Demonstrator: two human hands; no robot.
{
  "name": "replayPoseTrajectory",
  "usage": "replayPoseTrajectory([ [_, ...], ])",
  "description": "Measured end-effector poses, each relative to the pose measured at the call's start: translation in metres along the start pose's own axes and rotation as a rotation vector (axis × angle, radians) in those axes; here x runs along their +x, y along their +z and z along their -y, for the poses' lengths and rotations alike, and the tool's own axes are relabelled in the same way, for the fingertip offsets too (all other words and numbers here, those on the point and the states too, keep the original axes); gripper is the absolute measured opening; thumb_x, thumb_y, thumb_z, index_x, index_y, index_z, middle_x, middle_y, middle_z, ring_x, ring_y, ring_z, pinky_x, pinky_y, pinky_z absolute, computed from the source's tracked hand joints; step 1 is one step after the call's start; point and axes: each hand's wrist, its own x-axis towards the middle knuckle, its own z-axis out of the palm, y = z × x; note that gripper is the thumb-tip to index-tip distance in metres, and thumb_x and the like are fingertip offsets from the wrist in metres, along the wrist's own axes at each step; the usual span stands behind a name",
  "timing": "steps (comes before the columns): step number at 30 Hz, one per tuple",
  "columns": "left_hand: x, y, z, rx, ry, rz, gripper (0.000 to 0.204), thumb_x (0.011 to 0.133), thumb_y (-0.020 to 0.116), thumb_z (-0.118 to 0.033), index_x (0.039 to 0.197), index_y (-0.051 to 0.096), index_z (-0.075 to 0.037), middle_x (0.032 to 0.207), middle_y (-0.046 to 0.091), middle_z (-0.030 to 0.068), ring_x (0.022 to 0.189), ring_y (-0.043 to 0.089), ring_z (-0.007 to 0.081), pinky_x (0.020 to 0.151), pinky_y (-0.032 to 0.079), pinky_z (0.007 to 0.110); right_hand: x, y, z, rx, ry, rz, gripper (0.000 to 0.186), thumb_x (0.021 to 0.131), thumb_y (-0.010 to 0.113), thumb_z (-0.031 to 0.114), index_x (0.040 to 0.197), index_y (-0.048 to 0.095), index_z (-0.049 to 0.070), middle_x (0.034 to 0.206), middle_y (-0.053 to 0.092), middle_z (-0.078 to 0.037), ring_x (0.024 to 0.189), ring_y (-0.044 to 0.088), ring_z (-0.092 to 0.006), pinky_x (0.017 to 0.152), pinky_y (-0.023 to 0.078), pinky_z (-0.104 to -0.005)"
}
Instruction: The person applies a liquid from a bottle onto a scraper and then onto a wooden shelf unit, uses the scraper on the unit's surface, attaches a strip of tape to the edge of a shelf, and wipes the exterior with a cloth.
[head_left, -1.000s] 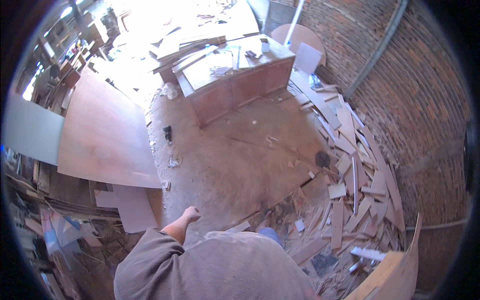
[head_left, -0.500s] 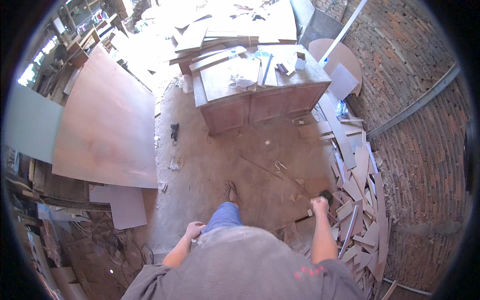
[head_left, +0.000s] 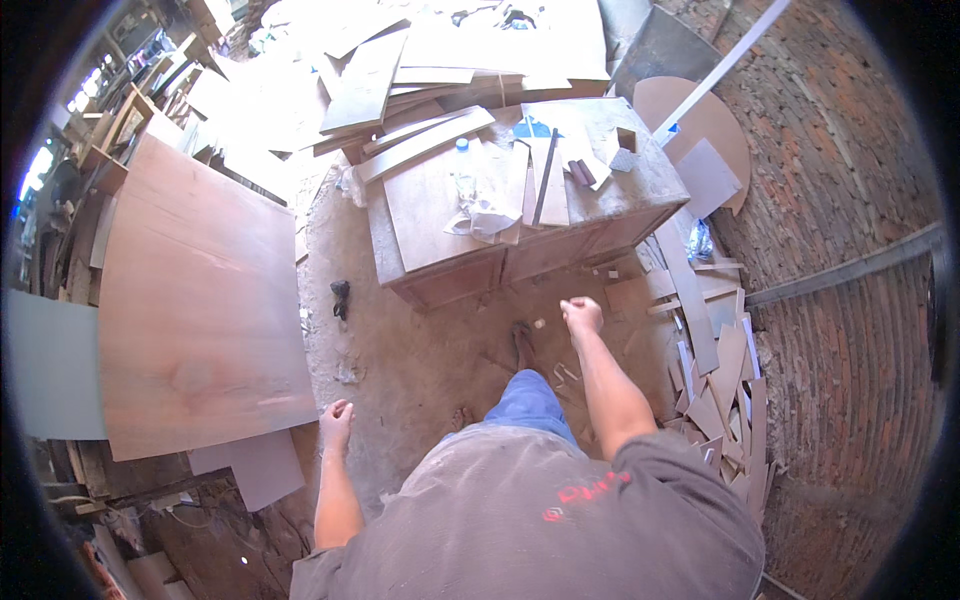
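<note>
Facing wooden workbench (head_left: 440,215), clear bottle (head_left: 463,165) and crumpled white wrapper (head_left: 487,217) atop.

I am holding my right arm stretched forward and slightly up, the forearm bare from the short sleeve on. My right hand (head_left: 582,316) is curling into a loose fist, knuckles turned away from me, and its grip is closing on nothing I can make out. My left arm is hanging down at my side, elbow nearly straight. My left hand (head_left: 337,417) is also curling shut, fingers folded in, with nothing showing inside it.
</note>
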Motion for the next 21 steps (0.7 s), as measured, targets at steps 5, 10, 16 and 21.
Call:
replayPoseTrajectory([
  [5, -0.015, 0.059, -0.036, -0.068, -0.184, -0.033, 0.036, 0.094, 0.073, -0.016, 0.125, 0.064, 0.001, 0.093, 0.070, 0.0050, 0.073, 0.065, 0.0112, 0.059, 0.049, 0.025, 0.129, 0.057, 0.089, -0.012, -0.013, 0.022, 0.042, 0.071, 0.090, 0.037, 0.103, 0.079, 0.012, 0.110, 0.077, -0.015, 0.106, 0.072, -0.0295, 0.097, 0.055, -0.0398],
  [10, -0.126, 0.098, 0.001, 0.045, -0.525, -0.012, 0.039, 0.089, 0.079, -0.021, 0.121, 0.068, -0.001, 0.088, 0.071, 0.0048, 0.068, 0.064, 0.0113, 0.058, 0.049, 0.027, 0.181, 0.119, 0.131, -0.049, 0.162, 0.120, 0.046, 0.072, 0.088, 0.039, 0.105, 0.078, 0.009, 0.115, 0.075, -0.019, 0.111, 0.071, -0.0334, 0.100, 0.054, -0.0408],
  [16, -0.196, 0.120, 0.014, 0.182, -0.483, 0.035, 0.038, 0.090, 0.078, -0.021, 0.121, 0.071, 0.001, 0.099, 0.075, 0.0098, 0.082, 0.070, 0.0155, 0.074, 0.056, 0.032, 0.212, 0.171, 0.155, -0.241, 0.247, 0.040, 0.053, 0.075, 0.086, 0.038, 0.111, 0.074, 0.001, 0.115, 0.074, -0.023, 0.113, 0.070, -0.0371, 0.100, 0.055, -0.0455],
  [21, -0.180, 0.152, -0.060, -0.020, -0.616, -0.112, 0.039, 0.092, 0.076, -0.021, 0.124, 0.069, 0.001, 0.098, 0.074, 0.0082, 0.082, 0.070, 0.0149, 0.070, 0.056, 0.030, 0.273, 0.212, 0.098, -0.261, 0.335, -0.014, 0.050, 0.076, 0.085, 0.038, 0.108, 0.074, 0.001, 0.114, 0.074, -0.022, 0.114, 0.069, -0.0384, 0.100, 0.055, -0.0455],
])
